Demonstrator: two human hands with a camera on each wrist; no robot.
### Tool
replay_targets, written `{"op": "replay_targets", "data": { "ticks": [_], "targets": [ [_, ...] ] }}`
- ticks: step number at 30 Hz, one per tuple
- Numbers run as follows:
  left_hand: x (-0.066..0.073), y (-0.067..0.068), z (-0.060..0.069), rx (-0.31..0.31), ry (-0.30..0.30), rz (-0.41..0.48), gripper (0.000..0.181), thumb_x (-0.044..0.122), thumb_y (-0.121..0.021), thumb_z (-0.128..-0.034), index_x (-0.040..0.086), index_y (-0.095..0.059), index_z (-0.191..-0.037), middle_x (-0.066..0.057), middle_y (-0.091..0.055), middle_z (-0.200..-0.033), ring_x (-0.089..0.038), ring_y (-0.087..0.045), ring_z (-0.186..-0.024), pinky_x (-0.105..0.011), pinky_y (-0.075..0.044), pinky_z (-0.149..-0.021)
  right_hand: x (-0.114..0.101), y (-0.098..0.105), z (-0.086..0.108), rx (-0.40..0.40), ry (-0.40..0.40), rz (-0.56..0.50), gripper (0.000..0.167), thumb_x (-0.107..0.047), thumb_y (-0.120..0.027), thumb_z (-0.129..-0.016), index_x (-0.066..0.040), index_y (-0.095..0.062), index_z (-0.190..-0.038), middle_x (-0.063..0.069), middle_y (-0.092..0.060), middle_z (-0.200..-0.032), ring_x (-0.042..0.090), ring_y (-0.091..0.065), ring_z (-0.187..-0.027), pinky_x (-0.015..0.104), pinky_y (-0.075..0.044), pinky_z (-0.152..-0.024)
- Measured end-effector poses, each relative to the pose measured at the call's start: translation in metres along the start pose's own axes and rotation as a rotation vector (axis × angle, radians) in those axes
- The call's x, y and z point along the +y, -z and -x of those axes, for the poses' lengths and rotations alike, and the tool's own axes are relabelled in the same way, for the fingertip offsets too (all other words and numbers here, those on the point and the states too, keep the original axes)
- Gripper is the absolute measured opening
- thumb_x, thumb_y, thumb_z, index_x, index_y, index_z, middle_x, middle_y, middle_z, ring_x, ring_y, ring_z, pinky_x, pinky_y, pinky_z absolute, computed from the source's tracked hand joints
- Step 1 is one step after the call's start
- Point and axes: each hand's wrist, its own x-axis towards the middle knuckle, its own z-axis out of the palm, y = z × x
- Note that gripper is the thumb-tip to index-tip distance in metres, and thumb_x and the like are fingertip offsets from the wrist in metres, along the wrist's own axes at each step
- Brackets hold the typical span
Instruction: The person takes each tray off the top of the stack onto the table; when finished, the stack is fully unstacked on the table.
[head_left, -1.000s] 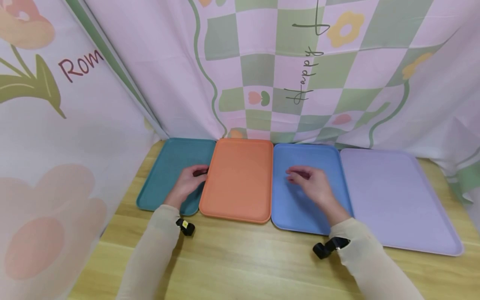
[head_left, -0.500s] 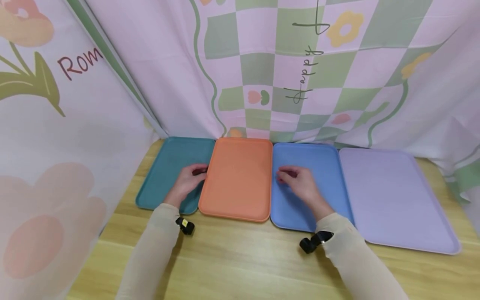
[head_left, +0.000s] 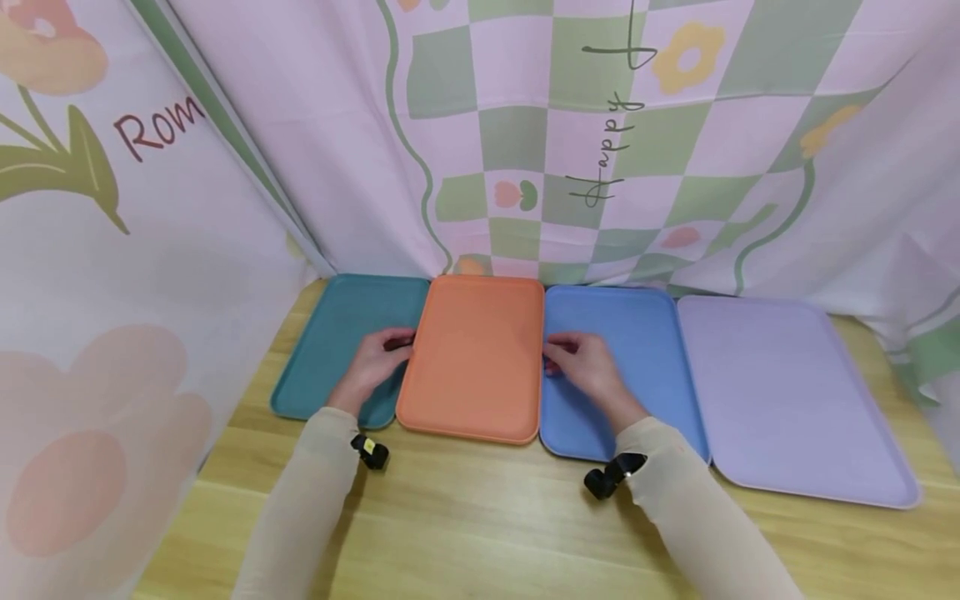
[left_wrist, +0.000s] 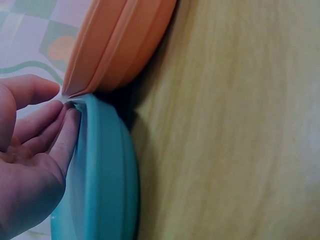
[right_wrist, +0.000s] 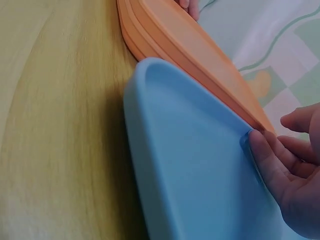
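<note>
An orange tray (head_left: 472,358) lies between a teal tray (head_left: 311,375) on its left and a blue tray (head_left: 637,325) on its right. My left hand (head_left: 371,367) is over the teal tray, its fingertips at the left edge of the orange tray. Over the blue tray, my right hand (head_left: 588,367) reaches the orange tray's right edge with its fingertips. The left wrist view shows lower fingers (left_wrist: 64,140) at the teal rim where it meets the orange tray. In the right wrist view, fingers (right_wrist: 267,155) reach the seam between blue and orange; some fingertips are hidden.
A larger lilac tray (head_left: 795,400) lies at the right end of the row. The wooden table (head_left: 457,517) extends in front of the trays. A printed curtain (head_left: 517,142) hangs directly behind them, and another cloth (head_left: 150,275) borders the left side.
My right hand has moved left across the blue tray up to the orange tray's edge. My left hand has stayed nearly still, and the trays show no clear movement.
</note>
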Motion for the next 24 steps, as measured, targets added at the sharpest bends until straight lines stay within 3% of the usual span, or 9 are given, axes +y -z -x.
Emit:
{"op": "replay_targets", "data": {
  "ticks": [11, 18, 24],
  "targets": [
    [-0.001, 0.001, 0.000, -0.011, 0.004, 0.005, 0.045, 0.013, -0.066, -0.1066, 0.003, -0.062, -0.150, -0.020, -0.062, -0.150, -0.037, -0.058, -0.140, -0.053, -0.051, -0.117, 0.003, -0.012, -0.004, 0.051, 0.014, 0.078, 0.039, -0.012, -0.070, -0.102, 0.009, -0.071, -0.134, 0.021, -0.077, -0.093, 0.005, -0.064, -0.059, 0.021, -0.055, -0.061],
    [-0.002, 0.000, -0.002, -0.006, -0.006, -0.009, 0.045, 0.013, -0.066, -0.1064, 0.002, -0.062, -0.150, -0.021, -0.062, -0.150, -0.038, -0.058, -0.140, -0.052, -0.051, -0.117, 0.002, -0.016, -0.002, 0.096, 0.017, 0.163, 0.038, -0.018, -0.076, -0.098, 0.005, -0.077, -0.128, 0.017, -0.078, -0.088, 0.003, -0.060, -0.053, 0.020, -0.052, -0.058],
    [-0.003, 0.000, -0.003, -0.005, -0.007, -0.011, 0.045, 0.013, -0.065, -0.1067, 0.001, -0.061, -0.150, -0.021, -0.062, -0.151, -0.038, -0.058, -0.140, -0.053, -0.051, -0.117, -0.001, -0.020, -0.001, 0.158, -0.013, 0.159, 0.029, -0.013, -0.073, -0.094, -0.001, -0.083, -0.118, 0.012, -0.078, -0.075, 0.003, -0.057, -0.047, 0.020, -0.049, -0.054]
  ]
}}
